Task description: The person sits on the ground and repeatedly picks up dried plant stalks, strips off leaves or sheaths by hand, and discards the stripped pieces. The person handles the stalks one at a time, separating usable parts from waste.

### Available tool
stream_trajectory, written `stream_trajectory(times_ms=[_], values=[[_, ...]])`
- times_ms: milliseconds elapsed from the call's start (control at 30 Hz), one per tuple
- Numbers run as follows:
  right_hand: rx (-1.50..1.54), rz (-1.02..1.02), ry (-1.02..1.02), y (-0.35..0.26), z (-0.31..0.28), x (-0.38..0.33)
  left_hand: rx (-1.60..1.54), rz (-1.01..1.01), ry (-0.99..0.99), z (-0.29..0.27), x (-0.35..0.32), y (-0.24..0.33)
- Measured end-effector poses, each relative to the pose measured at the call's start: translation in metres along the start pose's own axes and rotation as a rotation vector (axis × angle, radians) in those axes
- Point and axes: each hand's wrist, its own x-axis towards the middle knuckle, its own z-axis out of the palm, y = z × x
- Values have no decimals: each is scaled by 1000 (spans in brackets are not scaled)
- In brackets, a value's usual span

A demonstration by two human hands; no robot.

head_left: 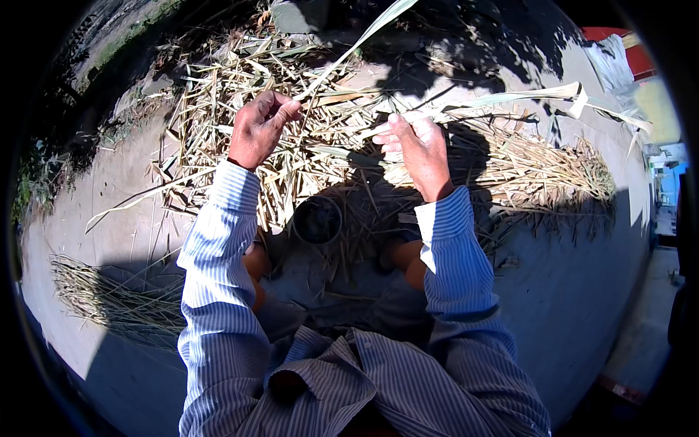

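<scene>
My left hand (263, 130) is closed, thumb and fingers pinching the lower end of a long pale-green leaf strip (360, 45) that runs up and to the right, past the top edge. My right hand (424, 154) is closed as well, its thumb pressed to the fingers on another long leaf strip (502, 99). This one stretches rightward and is bent near its far end. Beneath both hands spreads a heap of dry cut leaf pieces (226, 109). Between my feet stands a round dark pot (339, 227); shadow hides what is inside.
A bundle of dry stalks (546, 166) lies at the right of the heap, and a second bundle (120, 298) on the concrete floor (575, 291) at the left. A stone block (300, 16) sits at the back. Whitish plastic sheeting (610, 64) and red objects are at the far right.
</scene>
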Motion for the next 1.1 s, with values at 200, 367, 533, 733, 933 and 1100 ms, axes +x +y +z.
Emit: stream_trajectory(times_ms=[200, 367, 533, 733, 933, 1100], values=[[126, 23, -258, 18, 27, -2, 233, 91, -322, 27, -18, 12], [119, 74, -145, 8, 40, -2, 123, -8, -322, 22, -22, 27], [140, 201, -97, 10, 21, 13, 51, 108, -245, 7, -35, 37], [-341, 359, -552, 29, 23, 31, 238, 132, -320, -1, -51, 34], [-1118, -76, -235, 43, 57, 42, 289, 157, -326, -4, -52, 31], [-417, -200, -25, 42, 38, 48, 319, 196, -199, -6, -44, 28]])
